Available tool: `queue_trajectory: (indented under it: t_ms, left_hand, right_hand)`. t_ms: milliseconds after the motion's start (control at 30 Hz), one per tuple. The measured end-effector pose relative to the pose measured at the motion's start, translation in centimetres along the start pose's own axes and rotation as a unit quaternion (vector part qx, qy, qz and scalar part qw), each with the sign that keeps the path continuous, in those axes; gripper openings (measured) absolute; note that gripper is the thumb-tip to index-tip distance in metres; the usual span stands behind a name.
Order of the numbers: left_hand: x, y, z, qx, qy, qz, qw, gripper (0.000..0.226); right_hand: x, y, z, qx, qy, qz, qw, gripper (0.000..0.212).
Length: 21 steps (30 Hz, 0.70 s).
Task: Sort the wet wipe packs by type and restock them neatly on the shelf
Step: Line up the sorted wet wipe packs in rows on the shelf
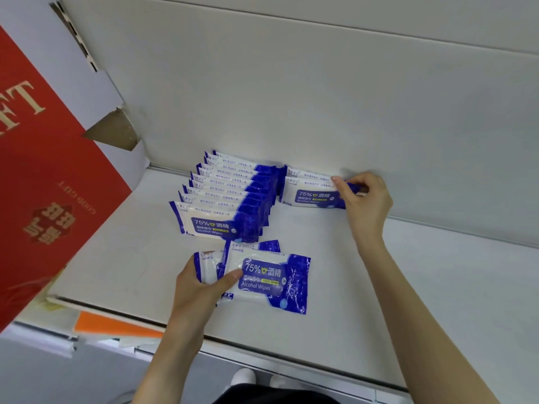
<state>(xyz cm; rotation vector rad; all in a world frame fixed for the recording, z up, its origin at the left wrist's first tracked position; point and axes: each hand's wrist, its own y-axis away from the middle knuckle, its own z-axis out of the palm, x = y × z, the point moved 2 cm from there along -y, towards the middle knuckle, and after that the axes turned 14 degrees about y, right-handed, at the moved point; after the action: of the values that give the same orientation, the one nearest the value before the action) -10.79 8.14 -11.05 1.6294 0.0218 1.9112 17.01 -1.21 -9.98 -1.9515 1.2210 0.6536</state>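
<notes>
**Second row starts at the back wall**

Nearest, the left hand [201, 287] grips a stack of alcohol-wipe packs [271, 281] by its left end, seemingly as supply kept in reach. Beyond it, a standing row [224, 199] sits on the white shelf [408, 287]. Farthest, the right hand [364, 199] pinches a pack [309, 193] on edge against the wall [320, 97], probably starting a matching row.

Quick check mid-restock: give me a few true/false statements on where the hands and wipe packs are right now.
1. The left hand holds alcohol wipe packs near the front edge of the shelf. True.
2. The right hand holds nothing. False: it grips the short second row by the back wall.
3. The long row stands left of the short one. True.
4. A green box sits at the left. False: the box is red.
</notes>
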Motion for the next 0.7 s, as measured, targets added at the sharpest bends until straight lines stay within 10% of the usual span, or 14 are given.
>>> queue_trajectory:
  t_ms: [600,700]
  left_hand:
    - [0.0,0.3,0.2,-0.010,0.018,0.015,1.000,0.030]
    - [-0.3,0.6,1.1,-0.024,0.041,0.025,0.999,0.031]
  right_hand:
    - [0.1,2.1,-2.6,0.011,0.045,0.079,0.996,0.046]
    - [-1.3,5.7,-3.8,-0.153,-0.009,0.033,0.988,0.027]
